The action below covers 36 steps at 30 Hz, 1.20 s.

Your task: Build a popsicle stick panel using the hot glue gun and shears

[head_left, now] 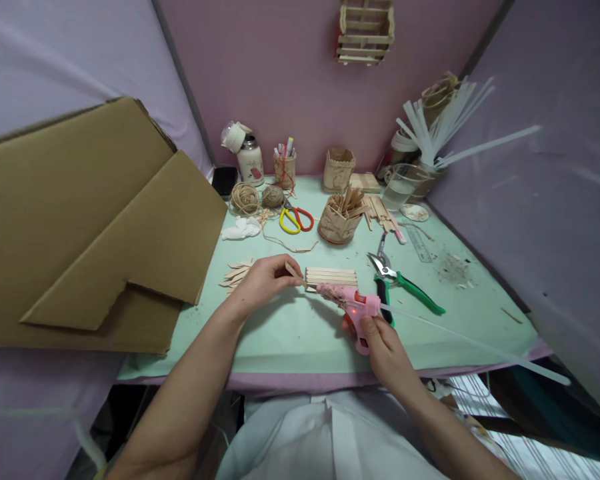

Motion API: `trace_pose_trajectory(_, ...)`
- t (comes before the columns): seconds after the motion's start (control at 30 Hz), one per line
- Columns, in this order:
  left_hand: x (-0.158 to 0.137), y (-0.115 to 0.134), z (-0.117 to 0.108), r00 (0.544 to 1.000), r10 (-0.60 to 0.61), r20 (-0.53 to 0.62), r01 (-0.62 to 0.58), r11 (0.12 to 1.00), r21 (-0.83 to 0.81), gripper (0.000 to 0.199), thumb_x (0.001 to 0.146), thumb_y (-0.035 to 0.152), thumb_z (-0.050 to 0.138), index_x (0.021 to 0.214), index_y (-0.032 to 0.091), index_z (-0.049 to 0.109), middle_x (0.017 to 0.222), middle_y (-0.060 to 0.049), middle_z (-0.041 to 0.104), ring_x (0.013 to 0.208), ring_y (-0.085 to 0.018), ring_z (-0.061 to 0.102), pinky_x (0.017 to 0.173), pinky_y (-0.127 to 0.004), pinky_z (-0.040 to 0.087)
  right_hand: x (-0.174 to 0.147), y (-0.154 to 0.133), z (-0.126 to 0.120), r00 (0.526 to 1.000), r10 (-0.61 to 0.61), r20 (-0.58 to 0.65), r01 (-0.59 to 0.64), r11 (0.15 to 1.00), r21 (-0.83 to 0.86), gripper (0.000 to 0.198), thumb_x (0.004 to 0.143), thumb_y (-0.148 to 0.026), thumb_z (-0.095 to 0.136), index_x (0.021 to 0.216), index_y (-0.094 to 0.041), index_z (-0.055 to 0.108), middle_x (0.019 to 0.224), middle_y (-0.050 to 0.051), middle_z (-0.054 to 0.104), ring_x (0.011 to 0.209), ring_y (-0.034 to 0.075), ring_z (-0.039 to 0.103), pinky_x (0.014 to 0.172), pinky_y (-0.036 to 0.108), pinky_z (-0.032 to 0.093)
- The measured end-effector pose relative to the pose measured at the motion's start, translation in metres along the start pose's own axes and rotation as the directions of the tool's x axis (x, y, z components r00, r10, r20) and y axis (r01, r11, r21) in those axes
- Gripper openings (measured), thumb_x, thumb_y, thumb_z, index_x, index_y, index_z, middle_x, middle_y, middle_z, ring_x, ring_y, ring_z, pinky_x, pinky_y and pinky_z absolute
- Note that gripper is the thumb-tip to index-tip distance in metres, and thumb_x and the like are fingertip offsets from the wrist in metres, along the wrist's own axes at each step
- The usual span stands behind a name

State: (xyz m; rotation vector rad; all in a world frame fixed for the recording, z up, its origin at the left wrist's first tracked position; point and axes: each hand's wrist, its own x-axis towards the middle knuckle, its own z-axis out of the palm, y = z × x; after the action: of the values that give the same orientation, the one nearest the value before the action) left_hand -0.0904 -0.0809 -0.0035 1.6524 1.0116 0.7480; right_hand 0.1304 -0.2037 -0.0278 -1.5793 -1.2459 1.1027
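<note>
My right hand point(380, 337) is closed round the handle of a pink glue gun point(347, 298), whose nozzle points left. A long clear glue stick point(460, 338) sticks out of its back end. Between the thumb and fingers of my left hand point(270, 281) is a small wooden stick piece point(294, 271), its lower end at the nozzle tip. Just behind the glue gun lies a panel of wooden sticks point(331, 275) set side by side, partly hidden by the gun. Pointed wooden pieces point(236, 275) lie in a loose pile left of my left hand.
Green-handled pruning shears point(405, 283) lie to the right. Farther back are a wooden pot of sticks point(340, 223), scissors point(296, 219), twine balls point(245, 199) and a plastic cup of water point(400, 190). Large cardboard point(105, 233) stands along the left side.
</note>
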Motion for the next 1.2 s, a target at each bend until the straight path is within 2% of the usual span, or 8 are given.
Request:
trace_pose_trajectory(0.47,0.0003,0.0017,0.0001,1.000,0.012,-0.018,-0.012,1.000,-0.006,0.012,0.074,0.025,0.071,0.080,0.016,0.066,0.076,-0.002,0.068,0.072,-0.014,0.061,0.065,-0.024,0.045,0.0000,-0.0014,0.0001,1.000,0.021,-0.007,-0.021,1.000,0.005,0.068,0.077,-0.083,0.040,0.075,-0.018,0.061,0.067,0.004,0.053,0.060,0.017,0.046,0.051,0.029,0.041)
trace_pose_trajectory(1.2,0.0014,0.0020,0.0015,0.999,0.004,-0.053,-0.005,1.000,-0.026,0.015,0.072,0.027,0.072,0.078,0.015,0.065,0.075,-0.002,0.068,0.071,-0.014,0.061,0.065,-0.025,0.044,0.0000,-0.0021,-0.0001,1.000,-0.011,0.024,0.011,1.000,0.006,0.064,0.081,-0.078,0.039,0.073,-0.018,0.060,0.065,0.001,0.049,0.057,0.015,0.044,0.051,0.027,0.040)
